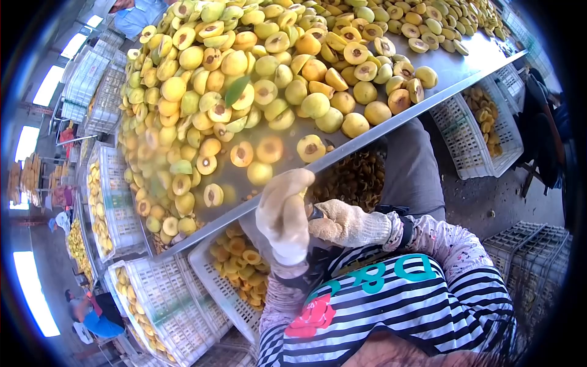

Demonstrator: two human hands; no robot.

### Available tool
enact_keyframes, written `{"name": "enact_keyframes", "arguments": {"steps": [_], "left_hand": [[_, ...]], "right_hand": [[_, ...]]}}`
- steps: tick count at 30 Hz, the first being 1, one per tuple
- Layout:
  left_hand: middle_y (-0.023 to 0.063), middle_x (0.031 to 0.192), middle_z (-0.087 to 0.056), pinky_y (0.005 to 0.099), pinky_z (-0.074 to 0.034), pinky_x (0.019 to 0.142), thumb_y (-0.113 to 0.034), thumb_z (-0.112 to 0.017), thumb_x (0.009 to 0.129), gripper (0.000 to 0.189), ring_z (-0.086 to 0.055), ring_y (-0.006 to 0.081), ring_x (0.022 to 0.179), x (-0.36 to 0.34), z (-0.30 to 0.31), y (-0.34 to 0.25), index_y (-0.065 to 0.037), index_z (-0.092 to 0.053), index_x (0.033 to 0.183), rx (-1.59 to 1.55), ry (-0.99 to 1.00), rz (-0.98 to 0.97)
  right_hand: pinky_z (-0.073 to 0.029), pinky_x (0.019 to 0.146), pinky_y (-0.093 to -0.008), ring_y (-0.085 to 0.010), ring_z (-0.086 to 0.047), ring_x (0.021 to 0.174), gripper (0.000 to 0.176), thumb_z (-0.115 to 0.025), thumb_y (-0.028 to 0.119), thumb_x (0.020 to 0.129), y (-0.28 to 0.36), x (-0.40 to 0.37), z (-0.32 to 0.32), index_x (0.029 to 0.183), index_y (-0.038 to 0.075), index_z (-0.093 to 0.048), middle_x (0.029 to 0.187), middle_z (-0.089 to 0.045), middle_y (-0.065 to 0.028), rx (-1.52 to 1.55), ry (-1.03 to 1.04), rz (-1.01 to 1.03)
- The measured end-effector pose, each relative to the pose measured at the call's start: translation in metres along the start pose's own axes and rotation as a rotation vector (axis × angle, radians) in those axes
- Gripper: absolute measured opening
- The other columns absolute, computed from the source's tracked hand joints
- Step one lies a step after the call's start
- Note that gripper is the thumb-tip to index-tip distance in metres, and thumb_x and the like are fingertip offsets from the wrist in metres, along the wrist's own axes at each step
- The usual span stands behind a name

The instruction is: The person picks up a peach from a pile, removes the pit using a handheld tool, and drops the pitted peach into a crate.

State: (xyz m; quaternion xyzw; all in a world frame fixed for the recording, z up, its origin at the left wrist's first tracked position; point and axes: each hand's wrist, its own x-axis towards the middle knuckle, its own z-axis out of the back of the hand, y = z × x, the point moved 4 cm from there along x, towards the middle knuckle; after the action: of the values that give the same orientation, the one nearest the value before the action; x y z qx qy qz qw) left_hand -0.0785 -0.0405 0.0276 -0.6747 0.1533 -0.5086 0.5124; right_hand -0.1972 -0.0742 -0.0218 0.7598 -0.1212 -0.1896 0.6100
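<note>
Both hands wear cream-coloured work gloves and are close together at the near edge of the metal table (281,137). My left hand (284,211) is closed, and a sliver of yellow fruit (303,192) shows between its fingers. Just to its right, my right hand (351,223) is closed round a small dark tool (315,214), whose tip is hidden. Beyond them, halved yellow fruits (241,154), some with brown pits or hollows, are heaped on the table. A green leaf (237,90) lies on the heap.
Below the table edge is a container of brown pieces (351,180). A white crate (205,260) of fruit halves stands at lower left, another (458,137) at right. Stacked crates (526,257) stand at lower right. Other people (137,18) are at the left and top left.
</note>
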Motion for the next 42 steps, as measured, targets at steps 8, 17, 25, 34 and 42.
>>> {"name": "enact_keyframes", "arguments": {"steps": [8,17,25,34,42], "left_hand": [[0.0143,0.100,-0.070,0.0457,-0.053,0.090,-0.031,-0.056,0.103,0.041,-0.066,0.0287,0.097,-0.012,-0.009,0.025,0.003,-0.062,0.126,-0.784,-0.002,0.318],[0.0145,0.099,-0.071,0.0422,-0.053,0.091,-0.026,-0.055,0.104,0.037,-0.068,0.0266,0.095,-0.014,-0.007,0.038,0.004,-0.064,0.123,-0.710,-0.019,0.280],[0.0157,0.095,-0.072,0.0356,-0.055,0.083,-0.028,-0.061,0.099,0.035,-0.069,0.0241,0.089,0.000,0.011,0.026,0.005,-0.069,0.105,-0.333,0.290,0.262],[0.0130,0.095,-0.072,0.0270,-0.052,0.083,-0.001,-0.060,0.092,0.028,-0.068,0.0161,0.089,0.016,0.016,0.026,0.009,-0.069,0.116,-0.574,0.810,0.868],[-0.0012,0.076,-0.055,0.0363,-0.044,0.061,-0.040,-0.048,0.104,0.036,-0.049,0.0175,0.070,-0.015,-0.016,0.063,-0.008,-0.065,0.106,-1.145,-0.002,0.770]], "right_hand": [[-0.051,0.081,-0.0353,-0.0223,-0.065,0.085,0.038,-0.060,0.035,0.099,-0.003,-0.002,0.001,0.114,0.000,-0.063,0.089,-0.068,-0.0118,-0.097,-0.053,-0.023],[-0.051,0.087,-0.0390,-0.0309,-0.067,0.095,0.041,-0.052,0.040,0.102,0.002,-0.009,0.003,0.118,0.005,-0.065,0.099,-0.070,-0.0171,-0.141,-0.066,-0.259],[-0.052,0.085,-0.0375,-0.0291,-0.068,0.093,0.047,-0.055,0.048,0.100,-0.009,0.001,0.013,0.116,0.005,-0.068,0.096,-0.071,-0.0152,-0.257,0.090,-0.203],[-0.049,0.059,-0.0326,-0.0185,-0.058,0.065,0.043,-0.053,0.050,0.102,-0.026,0.003,-0.012,0.106,0.008,-0.059,0.073,-0.060,-0.0055,0.118,0.122,-0.061],[-0.028,0.036,-0.0229,-0.0058,-0.034,0.040,0.056,-0.044,0.069,0.096,-0.039,-0.004,-0.031,0.084,0.014,-0.051,0.053,-0.038,0.0056,1.446,0.738,-0.398]]}}
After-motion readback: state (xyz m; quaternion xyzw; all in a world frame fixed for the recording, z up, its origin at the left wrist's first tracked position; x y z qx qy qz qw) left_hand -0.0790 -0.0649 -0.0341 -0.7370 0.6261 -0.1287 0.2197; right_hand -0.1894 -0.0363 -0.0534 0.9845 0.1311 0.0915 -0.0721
